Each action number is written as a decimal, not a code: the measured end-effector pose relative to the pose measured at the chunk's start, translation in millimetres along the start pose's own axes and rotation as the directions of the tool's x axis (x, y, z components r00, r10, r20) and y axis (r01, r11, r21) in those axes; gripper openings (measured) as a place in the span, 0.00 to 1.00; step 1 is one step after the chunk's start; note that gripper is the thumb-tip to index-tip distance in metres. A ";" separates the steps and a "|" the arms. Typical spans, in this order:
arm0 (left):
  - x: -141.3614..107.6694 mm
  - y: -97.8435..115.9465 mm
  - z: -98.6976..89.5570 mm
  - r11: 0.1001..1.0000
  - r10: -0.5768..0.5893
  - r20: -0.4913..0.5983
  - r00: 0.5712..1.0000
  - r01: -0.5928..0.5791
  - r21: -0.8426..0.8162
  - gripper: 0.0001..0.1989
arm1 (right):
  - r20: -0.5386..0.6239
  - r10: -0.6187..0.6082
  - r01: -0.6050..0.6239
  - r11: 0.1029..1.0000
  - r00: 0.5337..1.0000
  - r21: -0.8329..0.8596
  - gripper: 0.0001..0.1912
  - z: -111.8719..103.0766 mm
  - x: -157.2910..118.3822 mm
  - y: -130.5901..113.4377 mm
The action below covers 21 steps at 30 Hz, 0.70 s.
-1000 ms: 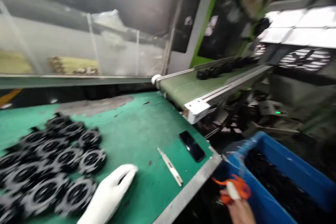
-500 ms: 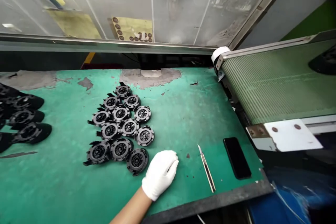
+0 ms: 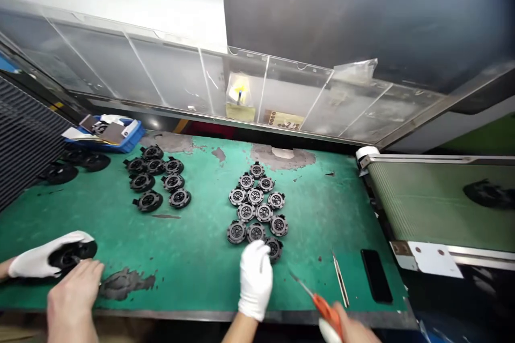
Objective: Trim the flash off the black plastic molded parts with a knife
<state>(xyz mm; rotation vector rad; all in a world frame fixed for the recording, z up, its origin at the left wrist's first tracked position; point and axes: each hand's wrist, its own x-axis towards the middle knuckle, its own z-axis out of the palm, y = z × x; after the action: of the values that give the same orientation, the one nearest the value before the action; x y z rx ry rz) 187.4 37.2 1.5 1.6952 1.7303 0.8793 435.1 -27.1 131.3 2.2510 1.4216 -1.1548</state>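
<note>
Black round parts (image 3: 255, 196) are bunched up on the green table (image 3: 201, 257) in front of me, pretty much dead center. Got my gloved left hand (image 3: 256, 281) at the near end of the bunch, fingers right by the closest one, though honestly I can't tell if they're gripping it. My right hand (image 3: 350, 327) is wrapped around an orange-handled tool (image 3: 325, 310), thin tip angled up and left. A slim cutter (image 3: 340, 280) and black phone (image 3: 377, 276) lie to its right.

The worn green worktop (image 3: 201, 257) bears a phone (image 3: 376, 276); left of the phone lie a slim knife (image 3: 340, 281), clustered round black parts (image 3: 255, 196) and, farthest, a second group (image 3: 155, 166)
</note>
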 end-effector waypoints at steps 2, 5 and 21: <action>34.8 -33.3 -37.0 0.978 -0.208 -0.123 0.970 0.210 0.002 0.20 | 0.002 -0.021 0.021 0.996 1.000 -0.085 0.14 -15.9 17.7 -29.9; 84.3 -74.4 -60.1 0.913 -0.408 -0.084 0.909 0.407 -0.036 0.24 | 0.018 -0.072 0.074 0.984 0.997 -0.159 0.16 -33.0 30.7 -72.3; 204.7 -101.2 -48.1 0.931 -0.345 0.103 0.933 0.354 -0.086 0.26 | 0.002 -0.171 0.169 0.971 0.985 -0.169 0.20 -74.6 68.9 -139.9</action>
<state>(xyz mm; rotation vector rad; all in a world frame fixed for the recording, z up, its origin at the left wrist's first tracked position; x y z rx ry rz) 76.7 239.4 -35.4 1.2827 1.8191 0.7065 368.5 130.1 158.6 2.0584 1.6774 -1.0263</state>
